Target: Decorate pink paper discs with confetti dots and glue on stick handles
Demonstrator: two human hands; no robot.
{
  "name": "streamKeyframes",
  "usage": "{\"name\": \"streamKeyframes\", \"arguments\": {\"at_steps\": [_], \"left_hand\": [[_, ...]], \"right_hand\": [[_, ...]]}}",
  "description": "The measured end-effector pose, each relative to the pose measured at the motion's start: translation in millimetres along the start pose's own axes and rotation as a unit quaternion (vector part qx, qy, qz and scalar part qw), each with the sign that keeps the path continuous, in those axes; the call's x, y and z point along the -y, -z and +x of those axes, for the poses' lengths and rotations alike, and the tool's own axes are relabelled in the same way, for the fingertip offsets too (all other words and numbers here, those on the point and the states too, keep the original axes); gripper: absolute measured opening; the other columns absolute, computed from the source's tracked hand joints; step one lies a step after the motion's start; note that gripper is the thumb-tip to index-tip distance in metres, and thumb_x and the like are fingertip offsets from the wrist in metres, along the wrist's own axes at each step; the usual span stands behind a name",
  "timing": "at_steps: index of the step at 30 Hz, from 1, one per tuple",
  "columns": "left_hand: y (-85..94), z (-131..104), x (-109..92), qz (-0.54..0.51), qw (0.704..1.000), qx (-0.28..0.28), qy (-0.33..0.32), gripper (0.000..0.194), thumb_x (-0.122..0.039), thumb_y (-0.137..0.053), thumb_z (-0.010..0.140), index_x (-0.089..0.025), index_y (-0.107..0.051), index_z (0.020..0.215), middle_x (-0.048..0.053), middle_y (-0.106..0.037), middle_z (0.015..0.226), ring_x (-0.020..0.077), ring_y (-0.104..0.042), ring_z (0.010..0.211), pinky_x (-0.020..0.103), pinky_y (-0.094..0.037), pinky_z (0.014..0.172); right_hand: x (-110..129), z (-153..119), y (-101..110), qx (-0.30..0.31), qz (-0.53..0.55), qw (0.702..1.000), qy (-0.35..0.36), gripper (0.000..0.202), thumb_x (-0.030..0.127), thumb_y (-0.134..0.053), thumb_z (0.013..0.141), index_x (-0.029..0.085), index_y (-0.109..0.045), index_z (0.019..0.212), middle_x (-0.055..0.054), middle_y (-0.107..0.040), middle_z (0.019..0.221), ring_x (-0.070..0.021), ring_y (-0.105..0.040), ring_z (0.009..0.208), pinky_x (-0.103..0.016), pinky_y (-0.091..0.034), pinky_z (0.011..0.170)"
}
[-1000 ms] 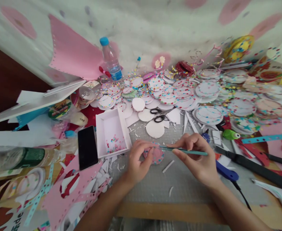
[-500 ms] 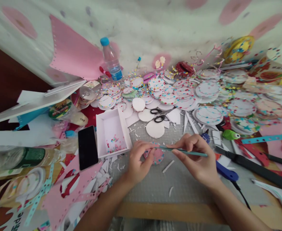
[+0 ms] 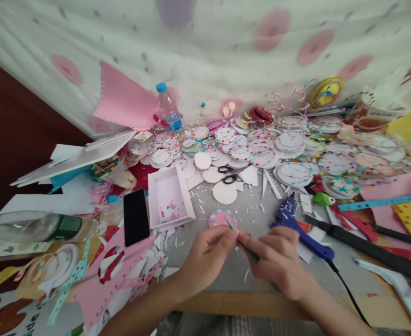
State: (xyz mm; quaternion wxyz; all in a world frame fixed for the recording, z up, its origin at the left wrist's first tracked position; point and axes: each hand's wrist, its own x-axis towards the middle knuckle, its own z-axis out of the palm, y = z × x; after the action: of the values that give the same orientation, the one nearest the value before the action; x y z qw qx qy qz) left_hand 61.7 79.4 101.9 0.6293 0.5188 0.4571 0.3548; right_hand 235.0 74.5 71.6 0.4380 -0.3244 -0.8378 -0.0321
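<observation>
Left hand [image 3: 207, 254] fingertips pinched against tip of teal stick [image 3: 249, 252]. Right hand [image 3: 279, 261] curled round same stick, grasping it. Pink disc [image 3: 221, 218] on counter [image 3: 233, 275] at 12 o'clock from hands, untouched. White tray [image 3: 170, 198] at 10 o'clock.

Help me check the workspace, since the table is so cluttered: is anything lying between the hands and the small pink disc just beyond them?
Nothing visible does. The pink disc lies on the grey mat just beyond the left hand and right hand, with only tiny paper scraps nearby. The teal stick pinched between the fingers points toward it.
</observation>
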Motion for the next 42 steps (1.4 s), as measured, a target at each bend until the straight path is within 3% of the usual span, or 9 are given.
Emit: {"name": "streamKeyframes", "arguments": {"at_steps": [3, 7, 11, 14, 18, 25, 29, 34, 42], "left_hand": [[-10.0, -14.9, 8.5, -0.056, 0.996, -0.050, 0.041, 0.036, -0.040, -0.049, 0.091, -0.017, -0.072, 0.075, 0.003, -0.071, 0.073, 0.0166, -0.063, 0.075, 0.026, -0.047, 0.078], [-18.1, -29.6, 31.7, -0.047, 0.987, -0.147, 0.041, 0.037, -0.042, -0.054, 0.089, -0.016, -0.065, 0.065, 0.001, -0.064, 0.064, 0.0144, -0.058, 0.068, 0.024, -0.045, 0.069], [-14.8, -38.1, 45.8, -0.017, 0.984, -0.179, -0.011, 0.040, -0.041, -0.044, 0.094, -0.017, -0.056, 0.065, 0.002, -0.060, 0.066, 0.0143, -0.056, 0.069, 0.025, -0.043, 0.072], [-7.4, -39.3, 55.7, 0.010, 0.982, -0.183, -0.034, 0.040, -0.043, -0.040, 0.095, -0.018, -0.049, 0.065, 0.000, -0.055, 0.063, 0.0136, -0.053, 0.065, 0.025, -0.041, 0.067], [0.7, -34.2, 69.2, 0.071, 0.985, -0.158, -0.024, 0.043, -0.047, -0.037, 0.094, -0.019, -0.043, 0.063, -0.002, -0.045, 0.058, 0.0121, -0.045, 0.057, 0.024, -0.038, 0.059], [5.4, -26.1, 82.3, 0.122, 0.988, -0.085, -0.028, 0.038, -0.041, -0.035, 0.096, -0.019, -0.043, 0.066, -0.003, -0.044, 0.058, 0.0111, -0.044, 0.057, 0.022, -0.035, 0.057], [6.9, -26.2, 85.5, 0.140, 0.988, -0.056, -0.036, 0.038, -0.040, -0.033, 0.097, -0.019, -0.043, 0.067, -0.003, -0.045, 0.058, 0.0110, -0.044, 0.056, 0.022, -0.034, 0.057], [8.1, -27.6, 84.7, 0.155, 0.987, -0.034, -0.034, 0.041, -0.043, -0.031, 0.097, -0.019, -0.044, 0.066, -0.003, -0.045, 0.057, 0.0109, -0.044, 0.055, 0.023, -0.034, 0.057], [8.3, -27.7, 81.8, 0.189, 0.980, -0.004, -0.054, 0.038, -0.034, -0.030, 0.098, -0.019, -0.045, 0.067, -0.002, -0.046, 0.059, 0.0112, -0.044, 0.056, 0.023, -0.034, 0.059]], "right_hand": [[21.3, -6.0, -1.0, 0.007, 0.019, 0.999, 0.036, 0.033, 0.007, -0.030, 0.093, 0.022, -0.052, 0.073, -0.004, -0.075, 0.092, -0.0152, -0.058, 0.078, -0.034, -0.039, 0.073], [26.5, -20.5, 3.3, 0.069, 0.052, 0.996, -0.011, 0.023, 0.006, -0.039, 0.089, 0.021, -0.054, 0.079, -0.005, -0.072, 0.099, -0.0160, -0.058, 0.086, -0.035, -0.040, 0.084], [-3.0, -46.1, 30.3, 0.092, -0.045, 0.988, -0.115, 0.023, 0.012, -0.049, 0.085, 0.020, -0.053, 0.106, -0.009, -0.064, 0.099, -0.0221, -0.058, 0.090, -0.039, -0.044, 0.080], [-32.4, -72.9, 49.7, 0.139, -0.198, 0.939, -0.245, 0.035, 0.037, -0.055, 0.085, 0.020, -0.051, 0.115, -0.016, -0.058, 0.101, -0.0341, -0.056, 0.093, -0.047, -0.044, 0.076], [-56.1, -103.6, 51.6, 0.212, -0.281, 0.889, -0.293, 0.041, 0.048, -0.051, 0.085, 0.018, -0.053, 0.112, -0.014, -0.060, 0.084, -0.0349, -0.059, 0.075, -0.046, -0.045, 0.063], [-61.0, -92.2, 62.1, 0.168, -0.106, 0.928, -0.314, 0.025, 0.032, -0.053, 0.086, 0.022, -0.056, 0.109, -0.017, -0.068, 0.092, -0.0348, -0.066, 0.081, -0.047, -0.051, 0.069], [-40.2, -91.4, 75.3, 0.124, 0.081, 0.888, -0.436, 0.036, 0.036, -0.056, 0.086, 0.030, -0.056, 0.121, -0.014, -0.068, 0.110, -0.0310, -0.067, 0.096, -0.040, -0.054, 0.078], [-1.4, -88.5, 42.2, 0.102, 0.178, 0.801, -0.563, 0.042, 0.045, -0.067, 0.072, 0.025, -0.062, 0.109, -0.004, -0.072, 0.079, -0.0255, -0.068, 0.065, -0.035, -0.058, 0.059], [0.2, -60.5, 10.8, 0.143, 0.175, 0.822, -0.523, 0.025, 0.040, -0.068, 0.069, 0.020, -0.070, 0.085, -0.003, -0.074, 0.076, -0.0245, -0.069, 0.067, -0.035, -0.059, 0.063]]}}
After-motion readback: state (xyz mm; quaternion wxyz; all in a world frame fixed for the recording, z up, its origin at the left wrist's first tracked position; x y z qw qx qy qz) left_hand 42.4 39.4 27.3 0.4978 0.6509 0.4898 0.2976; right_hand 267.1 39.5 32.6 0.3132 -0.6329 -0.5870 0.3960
